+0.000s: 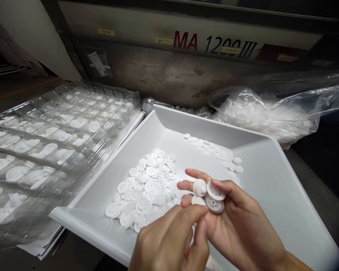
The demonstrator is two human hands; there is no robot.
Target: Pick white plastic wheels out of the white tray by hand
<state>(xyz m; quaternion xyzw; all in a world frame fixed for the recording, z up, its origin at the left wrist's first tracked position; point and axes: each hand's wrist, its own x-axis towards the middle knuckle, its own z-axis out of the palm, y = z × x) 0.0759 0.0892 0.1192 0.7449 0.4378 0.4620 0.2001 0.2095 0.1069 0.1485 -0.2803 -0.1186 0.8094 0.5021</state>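
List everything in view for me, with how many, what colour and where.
Machine panel: one, grey, across the back
Labels: at least four, yellow, on the panel
Compartmented tray: stack count unclear, clear plastic, left
Moulded parts: many, white, in its compartments
Paper sheets: several, white, beneath it
Plastic bag: at least one, clear, back right
Large tray: one, pale grey, centre
Loose wheels: many, white, heaped in the large tray, fewer at its far side
Held wheels: about four, white, in the right hand
Left hand: one, bare, at the held wheels
Right hand: one, bare, palm up
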